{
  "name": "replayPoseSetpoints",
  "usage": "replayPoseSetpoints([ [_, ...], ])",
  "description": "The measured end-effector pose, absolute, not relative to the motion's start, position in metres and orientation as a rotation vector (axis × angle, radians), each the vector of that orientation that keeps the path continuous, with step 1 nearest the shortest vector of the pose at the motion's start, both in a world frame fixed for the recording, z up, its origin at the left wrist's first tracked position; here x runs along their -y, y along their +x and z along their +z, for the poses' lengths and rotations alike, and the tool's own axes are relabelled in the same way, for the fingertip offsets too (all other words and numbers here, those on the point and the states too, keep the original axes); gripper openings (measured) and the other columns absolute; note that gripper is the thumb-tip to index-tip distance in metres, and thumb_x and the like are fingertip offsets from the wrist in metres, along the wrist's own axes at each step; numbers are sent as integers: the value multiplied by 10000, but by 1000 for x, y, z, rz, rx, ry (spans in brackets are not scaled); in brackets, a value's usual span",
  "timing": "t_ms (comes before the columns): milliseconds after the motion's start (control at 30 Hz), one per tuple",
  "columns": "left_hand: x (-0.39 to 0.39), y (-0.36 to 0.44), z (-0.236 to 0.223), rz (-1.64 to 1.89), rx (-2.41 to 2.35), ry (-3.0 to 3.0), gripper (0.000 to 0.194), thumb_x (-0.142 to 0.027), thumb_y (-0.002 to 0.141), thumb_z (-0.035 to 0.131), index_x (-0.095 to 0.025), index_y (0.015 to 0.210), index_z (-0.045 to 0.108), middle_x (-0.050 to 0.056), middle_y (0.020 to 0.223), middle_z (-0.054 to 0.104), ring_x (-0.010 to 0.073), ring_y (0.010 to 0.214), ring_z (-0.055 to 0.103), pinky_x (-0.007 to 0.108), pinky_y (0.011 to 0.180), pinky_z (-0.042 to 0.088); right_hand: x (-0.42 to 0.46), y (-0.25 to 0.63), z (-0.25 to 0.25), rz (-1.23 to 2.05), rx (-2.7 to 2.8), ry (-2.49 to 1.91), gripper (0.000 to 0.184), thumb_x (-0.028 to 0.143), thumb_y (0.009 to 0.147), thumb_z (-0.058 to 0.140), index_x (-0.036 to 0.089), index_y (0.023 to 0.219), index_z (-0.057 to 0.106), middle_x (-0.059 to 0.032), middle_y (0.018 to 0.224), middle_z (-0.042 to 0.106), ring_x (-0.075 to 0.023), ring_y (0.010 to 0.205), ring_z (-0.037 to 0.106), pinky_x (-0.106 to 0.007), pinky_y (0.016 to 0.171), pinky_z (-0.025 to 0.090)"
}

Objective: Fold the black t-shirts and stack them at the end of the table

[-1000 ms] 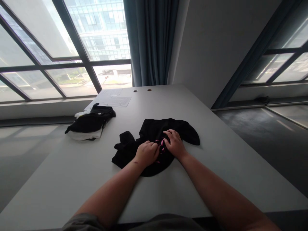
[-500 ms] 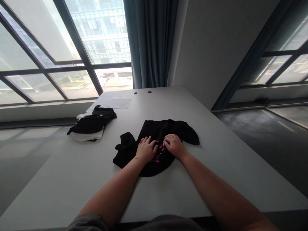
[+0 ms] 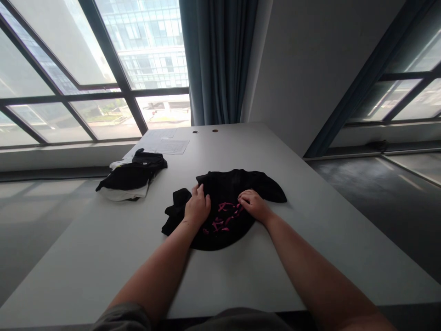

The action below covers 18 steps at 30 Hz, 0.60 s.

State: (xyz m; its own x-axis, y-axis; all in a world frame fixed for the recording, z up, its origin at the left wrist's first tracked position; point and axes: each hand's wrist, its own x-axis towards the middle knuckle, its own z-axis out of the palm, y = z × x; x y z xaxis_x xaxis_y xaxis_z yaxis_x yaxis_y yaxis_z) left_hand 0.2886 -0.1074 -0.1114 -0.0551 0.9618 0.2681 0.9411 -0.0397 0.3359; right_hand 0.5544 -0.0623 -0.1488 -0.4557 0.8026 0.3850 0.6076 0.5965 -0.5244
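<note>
L hand (image 3: 197, 206) shifted L on blk garment (image 3: 223, 186); more pink print (image 3: 218, 224) visible.

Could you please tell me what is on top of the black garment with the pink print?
The left hand and the right hand rest on the black garment, with pink print visible between them. The fabric directly beneath them is covered.

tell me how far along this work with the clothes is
Possibly done: the pile of clothes sits loosely stacked on the table, though whether it is finished I can't tell. In hand: the left hand and right hand are on the black garment, its pink print showing. Left: that garment looks unfinished, its left end bunched and its outline uneven.
</note>
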Motion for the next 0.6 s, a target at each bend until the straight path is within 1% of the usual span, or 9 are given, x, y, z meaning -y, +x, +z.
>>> replayPoseSetpoints([
  [33,106,284,-107,610,-2207,2111,530,-350,1044,440,-134,1527,484,201,1587,445,306,1214,677,378,967,571,59,558,-148,445,2209,-1097,298,330,1000,537,236,771,704,-49,985,760,-236,1018,660,-448,1109,383],
  [100,104,274,-99,424,-2271,2108,459,-376,1061,402,-133,1368,641,193,1450,585,298,1116,715,378,918,574,53,565,-146,479,2200,-1074,307,339,993,544,236,751,701,-49,960,760,-235,1000,668,-460,1131,370],
  [167,102,268,-94,246,-2262,2136,504,-393,1084,330,-127,1120,757,177,1190,721,295,1046,729,379,895,564,47,570,-145,504,2204,-1050,333,356,992,542,237,720,694,-55,926,755,-237,980,667,-444,1083,417],
  [233,103,265,-91,123,-2231,2186,583,-400,1093,286,-128,967,785,167,999,755,300,1010,733,385,880,553,43,574,-146,519,2203,-1038,359,366,991,532,238,696,690,-62,896,749,-240,966,663,-413,993,474],
  [300,105,263,-89,48,-2210,2212,584,-422,1087,308,-134,944,795,167,956,761,307,987,735,389,851,550,39,580,-148,515,2192,-1048,369,365,986,525,239,681,690,-67,891,745,-240,960,663,-395,939,498],
  [333,105,261,-88,14,-2201,2204,563,-438,1079,337,-141,950,798,167,958,764,308,977,736,389,837,551,36,583,-149,503,2181,-1060,371,361,981,526,240,670,688,-69,906,748,-240,967,663,-394,939,500],
  [433,104,251,-85,-69,-2220,2090,461,-476,1040,451,-169,1005,793,164,1008,771,311,984,734,383,818,556,29,592,-155,433,2121,-1121,358,353,958,537,243,647,679,-76,998,764,-251,1046,658,-408,1000,487],
  [533,99,230,-85,-71,-2332,1960,366,-443,1007,533,-172,1061,772,171,1066,765,324,1020,726,391,830,562,23,598,-161,343,2047,-1200,314,340,937,540,246,683,699,-80,1062,771,-267,1124,640,-434,1057,464],
  [600,93,213,-89,22,-2415,1913,309,-387,995,559,-161,1072,754,167,1082,756,325,1028,722,396,848,566,23,600,-164,301,2041,-1223,298,332,940,532,246,723,717,-80,1080,770,-268,1137,636,-445,1069,458],
])
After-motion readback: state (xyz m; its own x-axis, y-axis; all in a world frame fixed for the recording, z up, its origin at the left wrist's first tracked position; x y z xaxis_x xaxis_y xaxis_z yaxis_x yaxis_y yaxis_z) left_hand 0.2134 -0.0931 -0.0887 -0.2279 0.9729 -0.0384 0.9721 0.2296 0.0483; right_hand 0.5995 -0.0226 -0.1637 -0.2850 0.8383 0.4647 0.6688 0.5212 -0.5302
